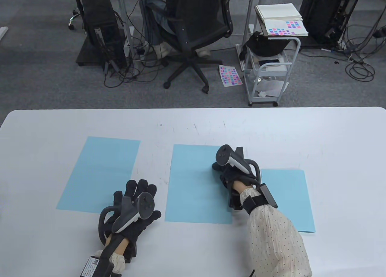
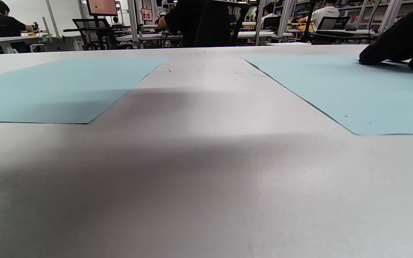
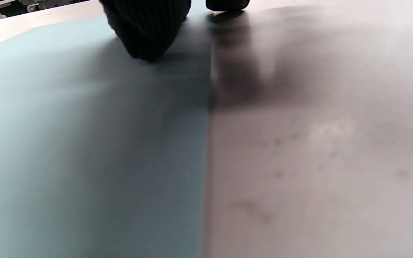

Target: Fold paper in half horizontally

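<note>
Three light blue paper sheets lie flat on the white table (image 1: 193, 126): a left sheet (image 1: 99, 174), a middle sheet (image 1: 193, 186) and a right sheet (image 1: 289, 198). My right hand (image 1: 223, 171) rests on the right part of the middle sheet, fingers pressing down near its right edge. In the right wrist view a fingertip (image 3: 145, 32) touches the blue sheet (image 3: 84, 143) beside that edge. My left hand (image 1: 137, 198) lies flat with fingers spread on the table between the left and middle sheets, holding nothing. The left wrist view shows the left sheet (image 2: 56, 86), the middle sheet (image 2: 335, 89) and my right hand (image 2: 396, 46).
Beyond the table's far edge stand an office chair (image 1: 193, 33), a white trolley (image 1: 268, 69) with papers and a computer tower (image 1: 99, 29) with cables on the floor. Bare table surface lies behind the sheets and at the front.
</note>
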`<state>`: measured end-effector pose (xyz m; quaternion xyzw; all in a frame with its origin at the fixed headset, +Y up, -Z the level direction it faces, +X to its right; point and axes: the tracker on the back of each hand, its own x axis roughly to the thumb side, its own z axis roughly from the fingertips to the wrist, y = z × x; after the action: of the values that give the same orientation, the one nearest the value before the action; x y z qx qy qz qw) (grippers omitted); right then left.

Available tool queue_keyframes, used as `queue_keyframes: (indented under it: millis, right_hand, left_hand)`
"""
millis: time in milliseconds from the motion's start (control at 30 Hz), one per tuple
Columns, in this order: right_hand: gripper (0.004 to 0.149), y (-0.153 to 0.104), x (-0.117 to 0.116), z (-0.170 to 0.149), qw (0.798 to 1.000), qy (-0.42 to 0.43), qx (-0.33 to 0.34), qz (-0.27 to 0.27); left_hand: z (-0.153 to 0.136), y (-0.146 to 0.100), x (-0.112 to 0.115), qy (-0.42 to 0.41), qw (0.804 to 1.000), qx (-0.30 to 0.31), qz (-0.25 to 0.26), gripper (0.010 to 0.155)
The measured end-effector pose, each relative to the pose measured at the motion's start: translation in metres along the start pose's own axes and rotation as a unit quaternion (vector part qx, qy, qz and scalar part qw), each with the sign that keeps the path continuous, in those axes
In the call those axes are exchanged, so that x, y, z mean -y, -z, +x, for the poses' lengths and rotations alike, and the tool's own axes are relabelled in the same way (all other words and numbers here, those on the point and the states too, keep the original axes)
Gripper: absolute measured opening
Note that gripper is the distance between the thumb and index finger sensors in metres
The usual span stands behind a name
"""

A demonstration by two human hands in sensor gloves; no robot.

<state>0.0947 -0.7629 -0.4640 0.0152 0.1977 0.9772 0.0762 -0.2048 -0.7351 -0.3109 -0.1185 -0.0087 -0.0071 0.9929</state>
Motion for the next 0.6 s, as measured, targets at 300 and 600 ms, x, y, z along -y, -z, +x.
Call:
queue_keyframes:
  millis: [300,600]
  right_hand:
    - [0.057,-0.021,-0.013,0.012,1.000,-0.009,0.029,0.006]
    - [0.056,-0.033,-0.014,0.010,0.999,0.007,0.040,-0.024]
  left_hand:
    - [0.004,-0.002,-0.001,-0.001,1.000,0.012,0.003,0.084]
    - [0.006,-0.003,0.000,-0.004,1.000,0.017,-0.001,0.084]
